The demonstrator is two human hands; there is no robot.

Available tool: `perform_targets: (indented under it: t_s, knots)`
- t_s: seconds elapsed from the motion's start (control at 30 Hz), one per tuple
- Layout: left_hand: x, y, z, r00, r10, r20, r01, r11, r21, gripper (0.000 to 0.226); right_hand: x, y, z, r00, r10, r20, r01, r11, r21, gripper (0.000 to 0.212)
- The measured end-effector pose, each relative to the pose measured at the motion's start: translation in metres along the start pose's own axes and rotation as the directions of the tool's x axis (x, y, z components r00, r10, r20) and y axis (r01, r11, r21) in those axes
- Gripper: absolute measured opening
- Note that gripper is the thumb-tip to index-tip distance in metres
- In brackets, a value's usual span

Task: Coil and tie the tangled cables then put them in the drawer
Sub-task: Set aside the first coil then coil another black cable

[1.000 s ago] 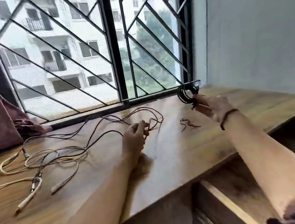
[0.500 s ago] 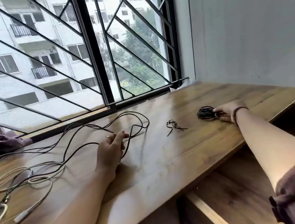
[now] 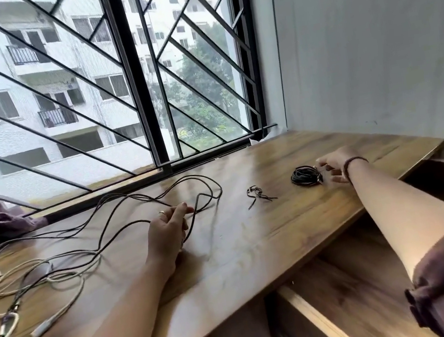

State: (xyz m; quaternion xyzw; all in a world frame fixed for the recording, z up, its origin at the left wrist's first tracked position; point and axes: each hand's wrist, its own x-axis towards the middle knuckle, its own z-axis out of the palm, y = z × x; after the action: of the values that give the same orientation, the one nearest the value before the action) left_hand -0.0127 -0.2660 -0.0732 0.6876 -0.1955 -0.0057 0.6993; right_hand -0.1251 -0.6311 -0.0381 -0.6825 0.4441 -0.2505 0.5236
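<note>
Lying in loose loops at the far left of the wooden worktop point(image 3: 255, 236), well to the left of the left hand's fingers, the white cables point(image 3: 39, 279) cross over one another, their plugs pointing toward the near edge. A long black cable point(image 3: 143, 199) runs from that tangle toward the window and curves back round to the left hand point(image 3: 166, 230), which rests on the worktop with its fingers point(image 3: 180, 209) loosely curled; the black strand passes under or through them, and whether they actually pinch it cannot be told. A ring shows on one finger of that hand.

To the right of those fingers, apart from both hands, a few short black ties point(image 3: 257, 193) lie in a small crossed heap. Further right sits a coiled black cable point(image 3: 305, 175), wound into a tight round bundle flat on the worktop. The right hand point(image 3: 334, 168) lies just beside it on its right, fingers point(image 3: 322, 163) spread and relaxed, their tips at or very near the coil's edge without closing on it. A dark band circles that wrist.

Below the right forearm, at the worktop's near right edge, the wooden drawer point(image 3: 321, 313) stands pulled open.
</note>
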Motion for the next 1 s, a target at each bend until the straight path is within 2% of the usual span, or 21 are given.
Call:
perform_targets:
  t_s: [0.1,0.2,0.33,0.4,0.5,0.6,0.67,0.73,0.8,0.87,0.93,1.0]
  knots:
    - [-0.003,0.002,-0.002,0.999,0.033,-0.031,-0.032,0.999,0.036,0.024,-0.017,-0.02,0.0,0.998,-0.066,0.003,0.066,0.998,0.001,0.01]
    - [-0.007,0.007,-0.011,0.981,0.144,-0.132,-0.118,0.976,0.185,0.024,-0.044,-0.045,0.013,0.982,-0.186,0.04,0.187,0.982,-0.019,0.011]
    - [-0.012,0.018,-0.036,0.913,0.325,-0.249,-0.213,0.896,0.39,0.016,-0.097,-0.069,0.053,0.925,-0.268,0.27,0.285,0.958,-0.024,0.01]
    - [-0.014,0.023,-0.053,0.873,0.424,-0.241,-0.272,0.833,0.482,0.014,-0.124,-0.072,0.08,0.881,-0.251,0.4,0.276,0.961,-0.005,0.015]
    - [-0.016,0.024,-0.087,0.824,0.533,-0.193,-0.29,0.689,0.664,0.026,-0.158,-0.066,0.122,0.801,-0.175,0.572,0.201,0.979,0.018,0.029]
    - [-0.021,0.015,-0.12,0.88,0.46,-0.117,-0.231,0.63,0.741,0.037,-0.173,-0.055,0.155,0.741,-0.114,0.661,0.113,0.993,0.044,0.033]
    - [-0.025,0.007,-0.136,0.937,0.341,-0.076,-0.173,0.641,0.748,0.041,-0.177,-0.057,0.167,0.723,-0.113,0.682,0.046,0.992,0.116,0.028]
    - [-0.027,0.0,-0.145,0.972,0.222,-0.075,-0.096,0.667,0.739,0.04,-0.178,-0.066,0.172,0.735,-0.15,0.661,0.037,0.983,0.182,0.02]
    - [-0.028,-0.004,-0.147,0.985,0.148,-0.086,-0.035,0.666,0.745,0.037,-0.179,-0.08,0.174,0.753,-0.227,0.618,0.119,0.97,0.211,0.022]
    - [-0.027,-0.007,-0.146,0.991,0.12,-0.065,-0.029,0.653,0.757,0.037,-0.184,-0.099,0.171,0.749,-0.379,0.544,0.285,0.925,0.251,0.035]
    - [-0.027,-0.009,-0.144,0.993,0.109,-0.051,-0.031,0.643,0.765,0.04,-0.193,-0.122,0.165,0.679,-0.562,0.472,0.484,0.826,0.287,0.042]
    - [-0.024,-0.008,-0.144,0.991,0.11,-0.077,-0.016,0.669,0.743,0.04,-0.204,-0.148,0.157,0.54,-0.696,0.474,0.644,0.704,0.3,0.044]
